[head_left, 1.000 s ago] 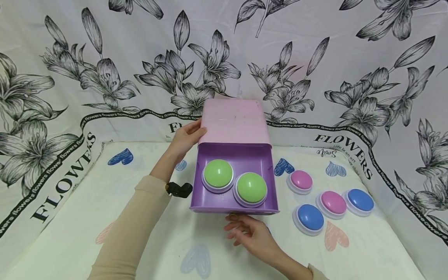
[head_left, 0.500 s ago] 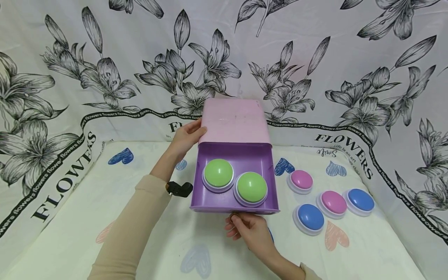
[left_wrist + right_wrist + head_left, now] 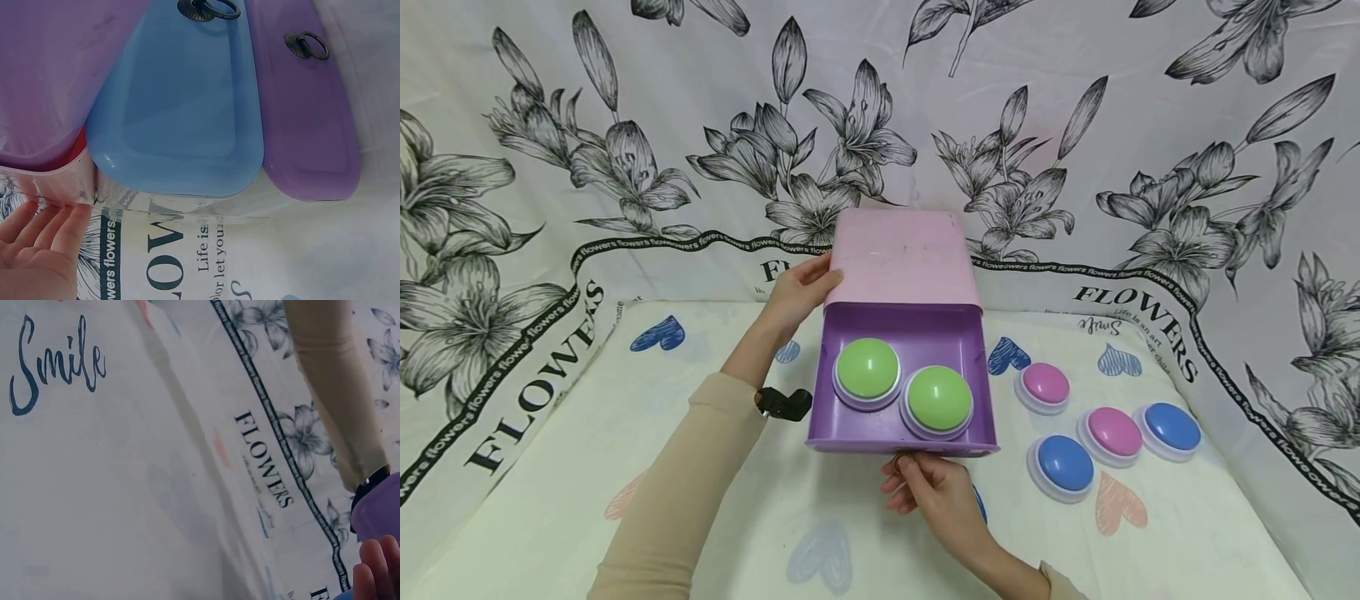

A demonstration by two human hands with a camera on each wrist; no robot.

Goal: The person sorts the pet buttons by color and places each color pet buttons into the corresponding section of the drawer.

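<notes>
A small drawer cabinet with a pink top (image 3: 902, 254) stands in the middle. Its purple top drawer (image 3: 857, 433) is pulled out and holds two push buttons with green domes, a left one (image 3: 867, 368) and a right one (image 3: 939, 398). My left hand (image 3: 797, 296) braces the cabinet's left side; in the left wrist view its straight fingers (image 3: 62, 231) lie against the pink wall. At the drawer front, my right hand (image 3: 943, 500) pinches the ring pull (image 3: 900, 462) between thumb and fingers. The right wrist view catches just its fingertips (image 3: 373, 569).
Below the open drawer, the left wrist view shows a blue drawer (image 3: 181, 112) and another purple drawer (image 3: 309, 119), each with a ring pull. Right of the cabinet lie pink buttons (image 3: 1046, 383) and blue buttons (image 3: 1065, 463) on the printed cloth (image 3: 737, 517). A floral cloth hangs behind.
The right hand's thumb has come up onto the ring pull and its fingers have drawn together round it. The drawer, the green-domed buttons and the left hand have stayed in place.
</notes>
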